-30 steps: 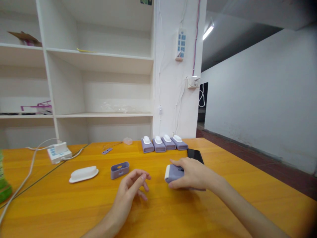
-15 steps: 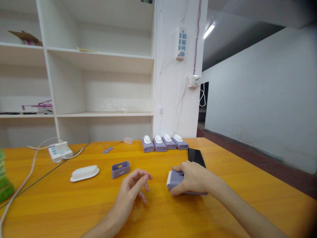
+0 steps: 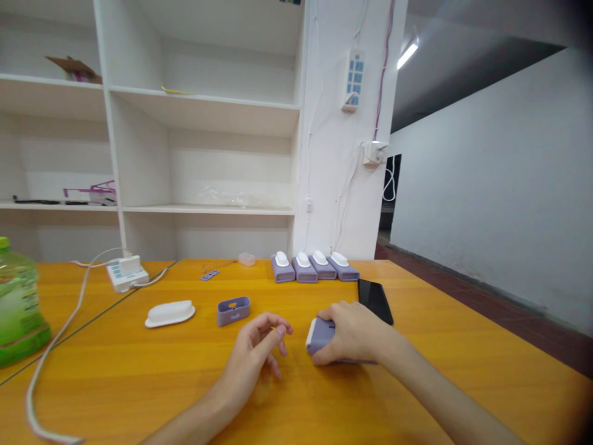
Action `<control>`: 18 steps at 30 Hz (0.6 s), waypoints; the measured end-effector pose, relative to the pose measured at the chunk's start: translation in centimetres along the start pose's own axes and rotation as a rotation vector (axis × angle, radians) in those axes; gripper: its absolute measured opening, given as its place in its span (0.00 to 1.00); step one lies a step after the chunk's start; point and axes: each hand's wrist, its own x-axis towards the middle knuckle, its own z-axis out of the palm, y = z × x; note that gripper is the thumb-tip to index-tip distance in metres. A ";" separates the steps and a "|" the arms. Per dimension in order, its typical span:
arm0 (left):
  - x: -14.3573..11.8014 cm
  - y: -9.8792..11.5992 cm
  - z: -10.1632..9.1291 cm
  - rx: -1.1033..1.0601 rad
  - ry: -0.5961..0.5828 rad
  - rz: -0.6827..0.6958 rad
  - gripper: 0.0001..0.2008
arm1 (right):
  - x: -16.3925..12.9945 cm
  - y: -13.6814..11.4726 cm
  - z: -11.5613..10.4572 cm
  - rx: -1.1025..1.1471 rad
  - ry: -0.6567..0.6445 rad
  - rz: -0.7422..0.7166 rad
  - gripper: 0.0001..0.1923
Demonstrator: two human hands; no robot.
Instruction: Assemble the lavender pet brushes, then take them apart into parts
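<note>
The right hand's (image 3: 359, 330) fingers are grasping a purple block (image 3: 322, 335) from above, the thumb pressing its near side and the fingertips reaching over the far side. The block's white end is facing left; whether its underside is touching the table (image 3: 296, 414), I cannot tell. The left hand's (image 3: 254, 349) fingers are curling loosely, released, just left of the block. A phone (image 3: 375, 301) is lying just beyond the right hand. Past the left hand, a purple shell (image 3: 233, 312) is standing on the table, with a white cover (image 3: 170, 314) lying to its left. Farther back, a small plate (image 3: 210, 275) and a clear cup (image 3: 247, 259) are lying left of four boxes (image 3: 306, 275), which are standing in a row and bearing white caps (image 3: 302, 260). At far left, a power strip (image 3: 127, 278) and a green bottle (image 3: 21, 309) are sitting. Shelves (image 3: 208, 211) are rising behind.
</note>
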 end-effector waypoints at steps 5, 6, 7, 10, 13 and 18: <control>0.1 0.2 0.0 0.011 0.036 0.015 0.18 | 2.6 -1.7 -0.2 -0.036 -0.037 0.034 0.29; 0.2 0.2 -0.1 0.009 0.054 0.024 0.18 | 3.3 -2.1 -0.3 -0.039 -0.039 0.040 0.30; 0.3 0.3 -0.3 0.006 0.074 0.031 0.17 | 4.0 -2.6 -0.4 -0.041 -0.043 0.044 0.31; 0.8 0.5 -1.1 0.008 0.132 0.045 0.18 | 6.5 -4.2 -0.6 -0.044 -0.068 0.046 0.34; 1.4 0.5 -1.9 0.020 0.183 0.060 0.18 | 9.3 -6.0 -0.4 -0.048 -0.097 0.042 0.39; 1.7 0.6 -2.5 0.027 0.194 0.070 0.20 | 12.4 -7.7 0.5 -0.059 -0.128 0.043 0.47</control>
